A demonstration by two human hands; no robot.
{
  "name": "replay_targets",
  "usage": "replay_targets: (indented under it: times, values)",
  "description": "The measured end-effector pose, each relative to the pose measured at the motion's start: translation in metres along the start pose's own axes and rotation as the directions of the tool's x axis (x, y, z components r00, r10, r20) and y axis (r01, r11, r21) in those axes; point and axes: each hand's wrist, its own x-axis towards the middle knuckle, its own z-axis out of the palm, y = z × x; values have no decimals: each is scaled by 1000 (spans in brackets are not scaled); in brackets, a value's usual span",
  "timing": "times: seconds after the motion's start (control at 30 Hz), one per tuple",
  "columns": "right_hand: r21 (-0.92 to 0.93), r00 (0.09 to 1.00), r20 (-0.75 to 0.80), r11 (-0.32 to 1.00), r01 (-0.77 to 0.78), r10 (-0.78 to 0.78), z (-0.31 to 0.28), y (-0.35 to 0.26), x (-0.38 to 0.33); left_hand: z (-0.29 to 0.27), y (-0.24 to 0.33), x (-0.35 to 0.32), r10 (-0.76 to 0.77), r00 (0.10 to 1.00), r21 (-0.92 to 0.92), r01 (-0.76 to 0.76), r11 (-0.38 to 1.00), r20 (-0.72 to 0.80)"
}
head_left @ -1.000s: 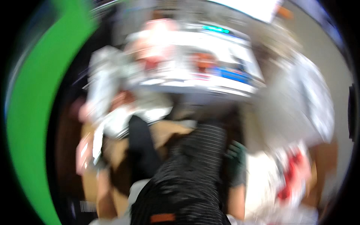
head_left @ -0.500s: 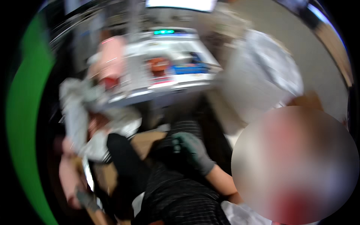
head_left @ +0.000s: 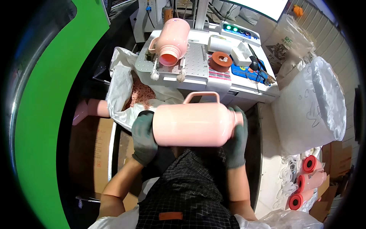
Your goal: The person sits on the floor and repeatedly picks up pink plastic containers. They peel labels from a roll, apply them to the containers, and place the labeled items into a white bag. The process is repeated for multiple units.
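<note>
A glossy pink jug lies sideways above my lap, its loop handle facing the table. My left hand, in a grey-green glove, grips the jug's flat base end. At the other end my right hand, gloved the same way, is wrapped round the narrow neck; some of its fingers are hidden behind the jug. A second pink jug rests on the perforated metal plate of the machine, with its open mouth toward me.
Brown tape and a blue tray with tools lie on the white table. On the left a white sack holds pink scraps. A large white bag stands right, above several pink cylinders with red ends. Cardboard is at lower left.
My left hand came up from a pink jug at the lower left, and my right hand left my lap. Both now hold the jug before me. The view swung left and sharpened.
</note>
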Motion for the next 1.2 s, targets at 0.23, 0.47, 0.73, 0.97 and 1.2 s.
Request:
replay_targets:
  times: [0.23,0.47,0.73,0.97,1.2]
  values:
    - [-428,425,904,-73,901,-56,-1,-17,-99,52,12,8,370,908,239,-410,880,196]
    - [-283,283,959,41,958,15,-21,-14,-99,41,63,40,338,899,-453,-188,872,278]
    - [-641,718,694,404,653,-59,-10,-38,-81,28,104,22,-237,833,-785,552,282,500]
    - [-342,956,211,932,-121,202,-26,-38,-81,17,157,45,443,777,-668,-40,743,447]
    - [-786,775,608,-7,618,171,-3,-107,-57,22,153,53,411,623,-565,61,823,665]
